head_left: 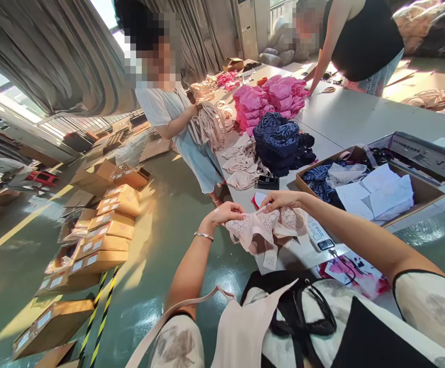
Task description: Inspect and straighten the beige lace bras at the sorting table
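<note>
A pale pink lace bra (256, 227) is stretched between my two hands at the near corner of the table, a white tag hanging from it. My left hand (228, 212) pinches its left edge, fingers closed. Closed fingers of my right hand (278, 201) grip its upper edge further right. The right part of the bra lies over the tabletop beside a white device with a small dark display (320, 235). Beyond my hands are a beige bra pile (241, 163), a navy patterned pile (279, 140) and a bright pink pile (260, 102).
An open cardboard box (429, 197) with papers and dark garments stands on the right of the table (345, 112). One person at left holds beige straps (209, 125); another leans over the far side. Stacked cartons (107, 227) stand on the floor at left.
</note>
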A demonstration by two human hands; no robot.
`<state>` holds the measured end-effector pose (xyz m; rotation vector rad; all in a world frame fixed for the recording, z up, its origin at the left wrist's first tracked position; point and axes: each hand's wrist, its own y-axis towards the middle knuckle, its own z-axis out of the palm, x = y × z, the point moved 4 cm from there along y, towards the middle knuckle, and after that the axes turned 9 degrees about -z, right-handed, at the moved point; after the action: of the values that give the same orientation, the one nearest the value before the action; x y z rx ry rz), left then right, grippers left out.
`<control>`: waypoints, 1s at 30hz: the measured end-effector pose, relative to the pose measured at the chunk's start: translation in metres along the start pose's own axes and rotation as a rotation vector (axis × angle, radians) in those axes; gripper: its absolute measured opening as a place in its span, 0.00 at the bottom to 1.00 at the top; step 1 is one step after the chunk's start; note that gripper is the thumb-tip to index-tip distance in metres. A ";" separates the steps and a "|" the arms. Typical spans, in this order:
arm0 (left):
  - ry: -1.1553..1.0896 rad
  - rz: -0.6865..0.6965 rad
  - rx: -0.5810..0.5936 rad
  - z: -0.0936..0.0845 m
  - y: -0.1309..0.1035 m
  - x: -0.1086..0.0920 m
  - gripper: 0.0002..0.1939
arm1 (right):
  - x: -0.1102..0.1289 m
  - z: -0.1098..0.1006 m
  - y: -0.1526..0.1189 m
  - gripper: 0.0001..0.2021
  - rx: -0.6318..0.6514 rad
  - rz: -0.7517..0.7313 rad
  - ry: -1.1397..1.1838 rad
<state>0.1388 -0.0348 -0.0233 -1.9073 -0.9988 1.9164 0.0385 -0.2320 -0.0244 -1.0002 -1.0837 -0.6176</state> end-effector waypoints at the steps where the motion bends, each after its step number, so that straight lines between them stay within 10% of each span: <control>1: 0.006 0.008 0.000 0.000 0.001 0.001 0.23 | 0.000 0.000 0.000 0.27 -0.015 -0.007 -0.004; 13: 0.181 0.145 0.146 0.060 -0.001 0.014 0.31 | -0.019 0.033 0.002 0.17 -0.065 -0.158 -0.338; 19: -0.094 0.076 0.061 0.050 -0.017 0.031 0.34 | -0.003 0.035 -0.018 0.18 -0.255 -0.171 -0.749; 30: 0.044 0.101 0.124 0.058 -0.036 0.032 0.32 | -0.003 0.047 -0.030 0.21 -0.445 -0.040 -1.089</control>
<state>0.0697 -0.0048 -0.0311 -1.9539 -0.7654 1.9334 -0.0078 -0.2034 -0.0102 -1.7937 -1.9600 -0.3162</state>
